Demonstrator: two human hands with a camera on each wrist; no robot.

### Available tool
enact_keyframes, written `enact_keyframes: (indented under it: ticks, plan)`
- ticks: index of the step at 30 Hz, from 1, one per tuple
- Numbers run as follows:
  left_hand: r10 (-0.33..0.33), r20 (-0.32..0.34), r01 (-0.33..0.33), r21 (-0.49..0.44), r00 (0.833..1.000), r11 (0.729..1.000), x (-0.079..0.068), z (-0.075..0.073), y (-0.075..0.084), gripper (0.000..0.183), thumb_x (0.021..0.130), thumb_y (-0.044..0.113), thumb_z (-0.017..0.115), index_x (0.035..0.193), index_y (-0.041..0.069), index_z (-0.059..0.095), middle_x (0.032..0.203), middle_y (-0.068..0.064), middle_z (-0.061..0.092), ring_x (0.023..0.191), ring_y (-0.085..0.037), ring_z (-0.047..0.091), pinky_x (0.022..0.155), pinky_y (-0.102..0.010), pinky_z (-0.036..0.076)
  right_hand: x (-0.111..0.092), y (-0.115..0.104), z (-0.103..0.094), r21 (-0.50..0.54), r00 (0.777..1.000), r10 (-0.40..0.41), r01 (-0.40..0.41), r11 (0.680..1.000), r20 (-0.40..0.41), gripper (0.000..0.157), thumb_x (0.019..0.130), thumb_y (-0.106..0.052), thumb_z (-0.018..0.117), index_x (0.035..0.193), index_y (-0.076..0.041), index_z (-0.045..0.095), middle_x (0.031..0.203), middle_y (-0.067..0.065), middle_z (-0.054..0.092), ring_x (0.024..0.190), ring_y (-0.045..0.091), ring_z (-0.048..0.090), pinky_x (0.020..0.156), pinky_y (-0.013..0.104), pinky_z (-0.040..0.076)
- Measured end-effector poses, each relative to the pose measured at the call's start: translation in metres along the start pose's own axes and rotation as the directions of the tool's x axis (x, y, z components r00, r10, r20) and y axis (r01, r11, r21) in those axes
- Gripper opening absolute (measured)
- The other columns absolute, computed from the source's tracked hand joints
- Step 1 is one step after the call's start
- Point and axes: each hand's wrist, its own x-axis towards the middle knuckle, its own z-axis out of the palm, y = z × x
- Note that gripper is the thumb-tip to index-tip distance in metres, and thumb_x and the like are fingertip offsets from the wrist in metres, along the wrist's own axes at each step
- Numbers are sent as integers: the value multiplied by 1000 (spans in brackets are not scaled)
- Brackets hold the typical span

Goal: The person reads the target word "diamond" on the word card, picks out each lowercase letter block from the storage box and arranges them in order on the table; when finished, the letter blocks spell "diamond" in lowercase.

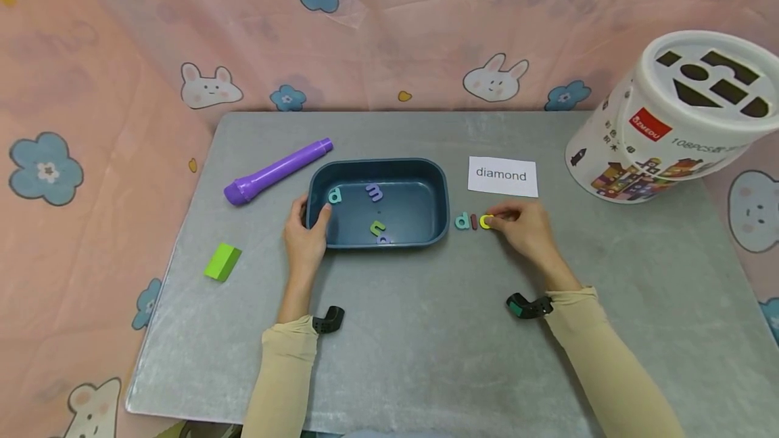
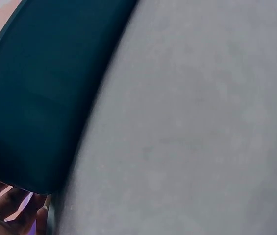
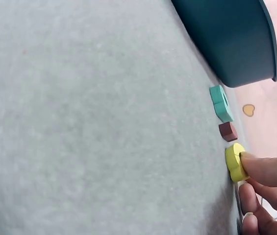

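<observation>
The right hand [image 1: 528, 230] pinches a yellow foam letter [image 3: 236, 161] on the grey table mat [image 1: 426, 330], just right of a small brown letter [image 3: 227, 131] (and a teal "d" [image 3: 221, 102]). The left hand [image 1: 307, 235] grips the dark blue plastic tray [image 1: 439, 201] at its left rim.

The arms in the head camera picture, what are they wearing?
Both arms wear long, snug beige sleeves that end at the wrists. The left hand and right hand are bare. A small black device sits at the left wrist, and a black one with a teal part at the right.
</observation>
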Motion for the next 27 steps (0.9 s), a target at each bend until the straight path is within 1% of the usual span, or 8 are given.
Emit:
enact_keyframes:
  ticks: [8, 12, 16, 19, 22, 24, 26, 27]
  plan:
    - [5, 0, -5, 5, 1000, 1000, 0, 0, 1, 48, 103, 27, 70, 144, 4, 60, 141, -18, 66, 131, -33, 60, 113, -51, 44, 0, 0, 3, -12, 1000, -1, 1, 1000, -17, 10, 95, -7, 76, 100, 1, 80, 88, 16, 72, 74, 20, 50, 63, 28, 37]
    - [5, 0, -5, -5, 1000, 1000, 0, 1, 1, 48, 102, 24, 70, 145, 4, 60, 142, -19, 65, 132, -34, 60, 113, -52, 43, -1, 1, 5, -25, 1000, -13, 12, 1000, -19, 10, 95, -7, 76, 101, 1, 80, 89, 16, 72, 75, 20, 49, 65, 30, 37]
    - [-1, 2, 1, -2, 1000, 1000, 0, 1, 1, 49, 102, 23, 70, 145, 3, 59, 143, -19, 65, 132, -35, 60, 113, -52, 44, -2, -1, 6, -24, 999, -35, 34, 999, -40, 11, 96, -7, 76, 102, 1, 79, 89, 17, 72, 75, 19, 49, 65, 29, 36]
    - [-7, 2, 7, 1, 1000, 1000, 0, 1, 0, 49, 102, 23, 70, 145, 4, 59, 143, -19, 65, 132, -34, 60, 113, -52, 44, -3, -7, 10, -15, 994, -79, 78, 997, -80, 14, 98, -8, 75, 106, 2, 77, 93, 19, 72, 78, 22, 52, 69, 30, 37]
    - [-10, 0, 10, 2, 1000, 1000, 1, 1, -1, 49, 103, 25, 70, 145, 4, 59, 143, -18, 65, 133, -34, 60, 113, -52, 44, -2, -18, 16, 21, 978, -158, 162, 986, -135, 17, 99, -10, 73, 110, 3, 74, 99, 21, 69, 86, 29, 55, 76, 32, 38]
    - [-11, -1, 11, 4, 1000, 1000, 1, 1, -1, 49, 103, 26, 70, 145, 4, 59, 143, -18, 65, 132, -33, 60, 113, -52, 44, -3, -28, 22, 54, 959, -228, 240, 969, -171, 20, 99, -10, 75, 113, 3, 72, 104, 21, 67, 93, 33, 56, 80, 34, 38]
    - [-9, -1, 9, 6, 1000, 1000, 1, 0, 0, 49, 103, 27, 70, 145, 4, 60, 143, -18, 65, 132, -33, 60, 113, -52, 45, -4, -38, 29, 65, 928, -316, 334, 940, -200, 22, 97, -9, 77, 115, 2, 72, 108, 20, 66, 99, 35, 56, 82, 36, 39]
    - [-8, -1, 8, 6, 1000, 1000, 1, 0, 0, 49, 103, 27, 70, 145, 4, 60, 143, -17, 65, 132, -33, 60, 113, -51, 44, -4, -44, 32, 59, 910, -362, 380, 923, -201, 24, 96, -8, 78, 116, 2, 71, 110, 20, 66, 102, 36, 57, 83, 37, 41]
